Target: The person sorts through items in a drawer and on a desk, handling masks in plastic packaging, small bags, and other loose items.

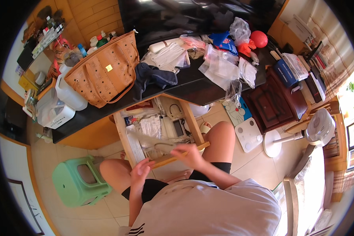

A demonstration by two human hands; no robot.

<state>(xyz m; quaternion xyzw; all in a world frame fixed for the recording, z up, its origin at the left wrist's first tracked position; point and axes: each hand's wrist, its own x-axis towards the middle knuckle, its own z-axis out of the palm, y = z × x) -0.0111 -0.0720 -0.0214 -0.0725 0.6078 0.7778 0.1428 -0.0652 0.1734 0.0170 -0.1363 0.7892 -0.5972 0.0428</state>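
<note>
An open wooden drawer [202, 132] stands pulled out above my lap, filled with plastic bags, papers, a dark power adapter [178, 127] with a cable, and other small items. Over its front part, my right hand [188, 155] pinches the end of a blurred, translucent item [153, 140], perhaps a plastic bag or strip. My left hand [142, 171] is near the drawer's front left corner, fingers apart, holding nothing that I can see. A white box or packet [135, 144] lies along the drawer's left side.
A brown patterned handbag [106, 70], dark cloth [153, 76] and clear plastic bags [219, 69] lie on the black desk [106, 116]. A green plastic stool [73, 183] is at the left. A white scale [248, 135] and a fan [320, 126] stand at the right.
</note>
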